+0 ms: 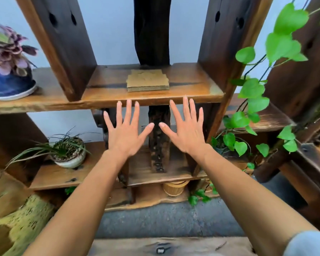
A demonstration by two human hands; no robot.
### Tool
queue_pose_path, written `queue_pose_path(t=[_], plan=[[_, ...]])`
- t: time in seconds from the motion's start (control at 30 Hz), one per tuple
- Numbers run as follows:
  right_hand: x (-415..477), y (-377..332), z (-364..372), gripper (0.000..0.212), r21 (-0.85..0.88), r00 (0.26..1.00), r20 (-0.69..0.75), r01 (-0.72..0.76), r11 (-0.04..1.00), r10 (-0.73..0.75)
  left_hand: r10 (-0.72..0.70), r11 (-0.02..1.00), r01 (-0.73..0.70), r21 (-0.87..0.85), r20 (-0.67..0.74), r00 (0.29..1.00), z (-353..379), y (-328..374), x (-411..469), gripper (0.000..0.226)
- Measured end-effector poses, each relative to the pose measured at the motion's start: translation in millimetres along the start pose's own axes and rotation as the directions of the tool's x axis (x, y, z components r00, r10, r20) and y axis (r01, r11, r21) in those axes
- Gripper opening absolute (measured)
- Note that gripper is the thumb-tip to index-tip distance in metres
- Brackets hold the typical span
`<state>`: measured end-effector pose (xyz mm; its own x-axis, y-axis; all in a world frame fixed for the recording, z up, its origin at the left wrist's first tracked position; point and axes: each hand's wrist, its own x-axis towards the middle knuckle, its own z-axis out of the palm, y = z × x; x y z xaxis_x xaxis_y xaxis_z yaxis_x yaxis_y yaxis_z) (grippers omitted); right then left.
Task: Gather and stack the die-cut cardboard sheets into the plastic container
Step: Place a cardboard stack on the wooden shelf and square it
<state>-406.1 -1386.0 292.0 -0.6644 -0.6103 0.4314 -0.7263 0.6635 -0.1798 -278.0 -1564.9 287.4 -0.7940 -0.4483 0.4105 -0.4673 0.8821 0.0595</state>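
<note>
A small stack of brown die-cut cardboard sheets lies on the middle wooden shelf, in the bay between two dark uprights. My left hand and my right hand are held up side by side in front of the shelf's front edge, just below the stack. Both have fingers spread, backs toward me, and hold nothing. Neither touches the cardboard. No plastic container is in view.
A purple-leaved plant in a blue pot stands at the shelf's left end. A grassy plant in a pale bowl sits on the lower shelf. Green vines hang at the right. A woven basket sits below. Grey floor lies underneath.
</note>
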Motion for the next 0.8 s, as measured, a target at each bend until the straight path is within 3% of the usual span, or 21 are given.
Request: queue_pose_path(t=[0.2, 0.47, 0.63, 0.8], plan=[[47, -6, -15, 0.082, -0.001, 1.0, 0.002, -0.02, 1.0, 0.02, 0.024, 0.999, -0.021, 0.044, -0.05, 0.998, -7, -21, 50, 0.09], [114, 5, -27, 0.088, 0.032, 0.988, 0.148, 0.037, 0.999, -0.042, -0.044, 0.999, 0.043, 0.005, 0.054, 0.998, -14, -31, 112, 0.097], [153, 13, -28, 0.101, 0.119, 0.952, 0.295, 0.05, 0.992, -0.084, -0.13, 0.985, 0.149, -0.089, 0.187, 0.974, -24, -26, 143, 0.1], [192, 27, -34, 0.122, 0.214, 0.875, 0.469, 0.014, 0.977, -0.116, -0.31, 0.88, 0.387, -0.275, 0.285, 0.907, -37, -18, 165, 0.089]])
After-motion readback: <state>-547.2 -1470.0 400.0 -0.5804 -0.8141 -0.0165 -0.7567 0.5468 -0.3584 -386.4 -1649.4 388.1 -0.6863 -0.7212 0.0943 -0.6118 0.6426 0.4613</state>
